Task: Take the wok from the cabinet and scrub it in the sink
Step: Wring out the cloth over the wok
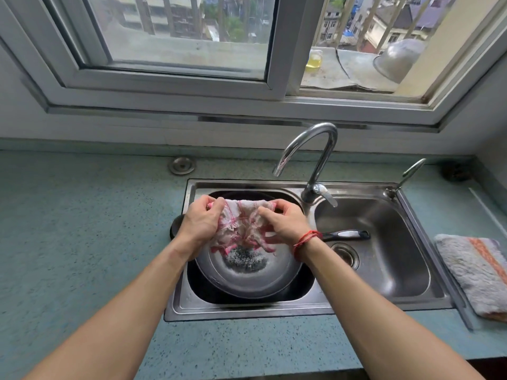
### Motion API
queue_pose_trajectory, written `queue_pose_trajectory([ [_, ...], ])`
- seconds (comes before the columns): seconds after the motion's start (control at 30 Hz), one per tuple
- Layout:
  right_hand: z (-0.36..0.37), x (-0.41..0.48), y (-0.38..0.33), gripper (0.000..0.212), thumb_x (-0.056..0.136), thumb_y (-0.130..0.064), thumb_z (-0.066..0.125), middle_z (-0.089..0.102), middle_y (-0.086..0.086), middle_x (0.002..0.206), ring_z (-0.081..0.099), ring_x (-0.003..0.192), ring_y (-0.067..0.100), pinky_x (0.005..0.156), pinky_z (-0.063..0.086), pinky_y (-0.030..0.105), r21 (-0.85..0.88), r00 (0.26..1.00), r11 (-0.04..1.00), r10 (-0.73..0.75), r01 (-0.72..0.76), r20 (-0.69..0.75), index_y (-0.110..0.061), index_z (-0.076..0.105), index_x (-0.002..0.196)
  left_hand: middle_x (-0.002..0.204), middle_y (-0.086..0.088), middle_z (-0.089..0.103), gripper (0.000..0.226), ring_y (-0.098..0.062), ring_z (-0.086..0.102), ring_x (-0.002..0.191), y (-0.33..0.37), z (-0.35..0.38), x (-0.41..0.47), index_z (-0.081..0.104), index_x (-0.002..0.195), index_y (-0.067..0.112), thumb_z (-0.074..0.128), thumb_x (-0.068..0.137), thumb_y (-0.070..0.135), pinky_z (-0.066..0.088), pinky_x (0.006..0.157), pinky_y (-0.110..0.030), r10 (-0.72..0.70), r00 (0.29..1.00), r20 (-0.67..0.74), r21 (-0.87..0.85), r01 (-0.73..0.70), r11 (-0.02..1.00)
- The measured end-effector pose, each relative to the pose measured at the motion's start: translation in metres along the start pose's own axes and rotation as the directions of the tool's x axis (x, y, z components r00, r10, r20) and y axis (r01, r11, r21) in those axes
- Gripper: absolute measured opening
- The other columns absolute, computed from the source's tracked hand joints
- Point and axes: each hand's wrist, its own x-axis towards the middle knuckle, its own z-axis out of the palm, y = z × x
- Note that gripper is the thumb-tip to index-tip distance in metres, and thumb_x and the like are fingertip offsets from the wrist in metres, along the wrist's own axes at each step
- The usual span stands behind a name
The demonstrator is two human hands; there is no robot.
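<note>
The person stands at the sink (301, 311) and the wok (247, 272) is already out of the cabinet. It sits in the left basin, with its dark handle (345, 235) reaching over into the right basin. Some foamy water lies in the bottom of the wok.

The 2 hands hold 1 cloth (241, 223) with pink stripes above the wok. The left hand (201, 220) grips its left end with curled fingers and the right hand (285, 223) pinches its right end. The cloth hangs between them, and its lower edge is close to the foam.

I think this is the scrubbing step, at the part of preparing the cloth. The tap (315, 149) gives no water that I can see. The next move probably needs the cloth gathered into 1 hand and pressed on the inside of the wok, while the other hand steadies the wok.
</note>
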Motion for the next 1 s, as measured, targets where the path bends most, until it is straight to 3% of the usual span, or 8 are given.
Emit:
queue_pose_trajectory([
  [0.1,0.023,-0.002,-0.004,0.029,0.092,-0.036,0.063,0.066,0.016,0.083,0.064,0.076,0.021,0.069,0.060,0.046,0.008,0.998,1.000,-0.011,0.011,0.059,-0.007,0.066,0.092,0.084,-0.007,0.072,0.053,-0.028,0.071,0.081,-0.002,0.011,-0.002,0.063,0.090,0.015,0.066,0.074,0.065,0.058,0.076,-0.048,0.009,0.999,0.032,-0.036,-0.008,0.999],
  [0.2,0.036,-0.003,-0.009,0.047,0.097,-0.048,0.050,0.065,0.016,0.089,0.059,0.083,0.022,0.071,0.054,0.038,0.057,0.992,0.997,0.036,-0.044,0.123,-0.005,0.071,0.096,0.092,-0.010,0.072,0.077,-0.029,0.072,0.085,-0.009,0.012,-0.005,0.060,0.102,0.012,0.082,0.056,0.069,0.059,0.078,-0.046,-0.033,0.993,0.118,-0.063,0.040,0.997],
  [0.27,0.036,0.000,-0.009,0.044,0.098,-0.049,0.045,0.071,0.015,0.102,0.063,0.088,0.022,0.073,0.057,0.035,0.099,0.981,0.990,0.083,-0.101,0.173,-0.014,0.072,0.099,0.097,-0.018,0.071,0.067,-0.041,0.071,0.086,-0.019,0.010,-0.002,0.057,0.108,0.008,0.091,0.062,0.044,0.059,0.076,-0.054,-0.054,0.988,0.142,-0.116,0.071,0.991],
  [0.37,0.033,0.008,0.000,0.047,0.098,-0.053,0.043,0.071,0.016,0.107,0.067,0.091,0.026,0.080,0.057,0.041,0.118,0.970,0.981,0.126,-0.153,0.209,-0.016,0.072,0.105,0.088,-0.018,0.070,0.030,-0.032,0.066,0.071,-0.032,0.009,0.005,0.058,0.103,0.004,0.078,0.081,0.005,0.057,0.058,-0.039,-0.083,0.994,0.073,-0.161,0.093,0.983],
  [0.5,0.027,0.019,0.014,0.041,0.099,-0.044,0.048,0.071,0.019,0.104,0.067,0.087,0.027,0.083,0.056,0.044,0.108,0.971,0.978,0.158,-0.179,0.179,-0.010,0.066,0.112,0.075,-0.015,0.064,0.010,-0.029,0.059,0.062,-0.047,0.006,0.018,0.057,0.094,0.001,0.054,0.087,-0.005,0.052,0.053,-0.041,-0.177,0.984,-0.033,-0.170,0.169,0.971],
  [0.77,-0.040,0.040,0.040,0.021,0.096,-0.023,0.057,0.064,0.013,0.085,0.058,0.062,0.019,0.057,0.048,0.028,0.133,0.964,0.966,0.239,-0.223,-0.116,-0.006,0.062,0.107,0.084,-0.014,0.065,0.021,-0.020,0.064,0.062,-0.050,-0.034,0.039,0.060,0.084,0.007,0.045,0.085,-0.008,0.056,0.053,-0.032,-0.263,0.946,-0.188,-0.307,0.197,0.931],
  [0.87,-0.079,0.046,0.054,0.013,0.094,-0.019,0.058,0.063,0.012,0.078,0.057,0.059,0.020,0.056,0.051,0.028,0.150,0.917,0.958,0.278,-0.244,-0.287,-0.006,0.062,0.098,0.089,-0.018,0.071,0.005,-0.023,0.067,0.069,-0.058,-0.054,0.050,0.067,0.085,0.007,0.069,0.081,0.009,0.058,0.062,-0.037,-0.262,0.941,-0.214,-0.325,0.185,0.928],
  [1.0,-0.122,0.052,0.083,0.009,0.090,-0.015,0.056,0.055,0.008,0.059,0.049,0.042,0.016,0.043,0.043,0.022,0.218,0.822,0.932,0.358,-0.289,-0.444,-0.007,0.057,0.085,0.075,-0.001,0.073,0.029,-0.018,0.068,0.069,-0.072,-0.064,0.060,0.072,0.078,0.014,0.090,0.065,0.034,0.051,0.064,-0.028,-0.260,0.883,-0.389,-0.085,0.247,0.965],
])
